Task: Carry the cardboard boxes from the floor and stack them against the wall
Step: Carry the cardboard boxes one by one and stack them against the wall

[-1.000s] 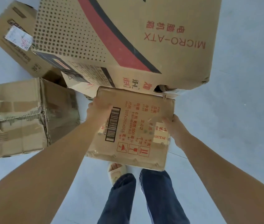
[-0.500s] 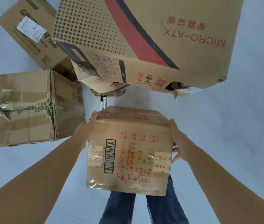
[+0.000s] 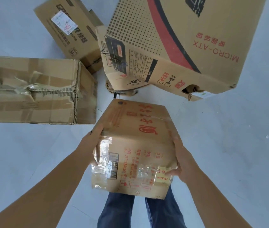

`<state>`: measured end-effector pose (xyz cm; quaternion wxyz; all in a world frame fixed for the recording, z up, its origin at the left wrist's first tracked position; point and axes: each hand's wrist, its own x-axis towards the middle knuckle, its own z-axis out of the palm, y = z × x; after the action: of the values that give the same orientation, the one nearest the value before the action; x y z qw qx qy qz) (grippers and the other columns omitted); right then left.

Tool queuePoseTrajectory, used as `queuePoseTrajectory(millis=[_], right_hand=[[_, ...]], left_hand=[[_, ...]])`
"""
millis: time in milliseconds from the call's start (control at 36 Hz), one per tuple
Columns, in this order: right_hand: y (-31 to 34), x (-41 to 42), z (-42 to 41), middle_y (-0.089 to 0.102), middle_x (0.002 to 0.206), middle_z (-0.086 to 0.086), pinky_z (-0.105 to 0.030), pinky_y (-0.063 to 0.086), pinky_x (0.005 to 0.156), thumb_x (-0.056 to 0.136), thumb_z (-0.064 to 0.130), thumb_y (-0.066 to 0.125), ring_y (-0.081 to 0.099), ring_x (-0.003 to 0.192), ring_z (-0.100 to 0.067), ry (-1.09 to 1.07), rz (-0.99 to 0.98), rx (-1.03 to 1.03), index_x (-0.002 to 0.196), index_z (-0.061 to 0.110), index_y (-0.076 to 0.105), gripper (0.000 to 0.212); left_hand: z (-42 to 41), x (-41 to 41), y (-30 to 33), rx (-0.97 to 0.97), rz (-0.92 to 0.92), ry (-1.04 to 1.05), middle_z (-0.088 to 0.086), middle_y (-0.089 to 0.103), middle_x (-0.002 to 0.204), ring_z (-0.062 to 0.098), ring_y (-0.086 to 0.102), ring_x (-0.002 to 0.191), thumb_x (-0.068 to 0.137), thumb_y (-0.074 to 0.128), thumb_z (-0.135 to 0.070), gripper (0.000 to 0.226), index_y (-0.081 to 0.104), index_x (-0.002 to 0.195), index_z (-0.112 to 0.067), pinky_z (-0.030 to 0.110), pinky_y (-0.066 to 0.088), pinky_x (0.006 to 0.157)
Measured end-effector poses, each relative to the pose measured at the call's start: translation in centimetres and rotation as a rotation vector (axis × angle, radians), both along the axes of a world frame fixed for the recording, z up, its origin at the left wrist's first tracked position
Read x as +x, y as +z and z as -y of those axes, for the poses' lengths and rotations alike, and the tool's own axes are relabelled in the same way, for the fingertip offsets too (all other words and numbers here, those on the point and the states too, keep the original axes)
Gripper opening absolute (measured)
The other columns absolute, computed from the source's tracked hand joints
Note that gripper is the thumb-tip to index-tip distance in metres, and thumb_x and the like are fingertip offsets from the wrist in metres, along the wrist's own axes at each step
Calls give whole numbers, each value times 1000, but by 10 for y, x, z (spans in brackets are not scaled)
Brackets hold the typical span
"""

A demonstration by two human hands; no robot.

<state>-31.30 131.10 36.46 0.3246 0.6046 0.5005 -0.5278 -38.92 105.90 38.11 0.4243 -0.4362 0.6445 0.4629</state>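
Head view: both hands (left [image 3: 92,146], right [image 3: 180,159]) grip small box [image 3: 135,145]

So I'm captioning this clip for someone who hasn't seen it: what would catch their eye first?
A taped box with red print, held off the floor at centre, left hand and right hand gripping its sides. Above it looms the big MICRO-ATX box at top right. A crumpled box with torn tape sits on the left.
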Motion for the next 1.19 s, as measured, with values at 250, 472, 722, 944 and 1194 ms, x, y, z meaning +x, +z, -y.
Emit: queuePoseTrajectory(millis=[250, 472, 722, 944, 1194], right_hand=[[116, 20, 26, 46, 121, -2, -52, 56, 69, 96, 45, 48, 44, 106, -29, 86, -155, 28, 128, 26, 42, 38], [221, 44, 26, 62, 103, 1, -49, 57, 74, 96, 33, 46, 58, 92, -17, 355, -398, 27, 113, 28, 56, 20], [354, 75, 36, 61, 98, 18, -49, 52, 88, 97, 31, 47, 57, 88, -1, 621, -756, -42, 112, 36, 56, 19], [422, 120, 100, 60, 98, 18, -50, 55, 84, 95, 33, 52, 56, 86, -2, 802, -943, -122, 109, 36, 57, 15], [453, 177, 222, 65, 110, 7, -47, 52, 86, 93, 34, 56, 60, 102, -14, 983, -987, -344, 118, 32, 59, 25]], left_hand=[[26, 55, 115, -8, -153, 199, 1, 51, 74, 23, 47, 54, 87, 57, -42, 26, 57, 83, -17, 47, 52, 75], [25, 149, 205, -61, -365, 566, 7, 58, 85, 22, 51, 77, 87, 57, -35, 18, 62, 95, -20, 42, 46, 69], [9, 255, 321, -84, -669, 940, 0, 64, 91, 20, 62, 83, 90, 56, -38, 15, 60, 92, -24, 39, 53, 68], [32, 358, 402, -193, -856, 1236, -4, 60, 79, 13, 59, 75, 91, 58, -35, 13, 62, 91, -23, 35, 51, 65], [93, 467, 439, -326, -974, 1492, -16, 65, 61, -2, 64, 58, 94, 54, -33, 18, 63, 98, -18, 31, 48, 60]])
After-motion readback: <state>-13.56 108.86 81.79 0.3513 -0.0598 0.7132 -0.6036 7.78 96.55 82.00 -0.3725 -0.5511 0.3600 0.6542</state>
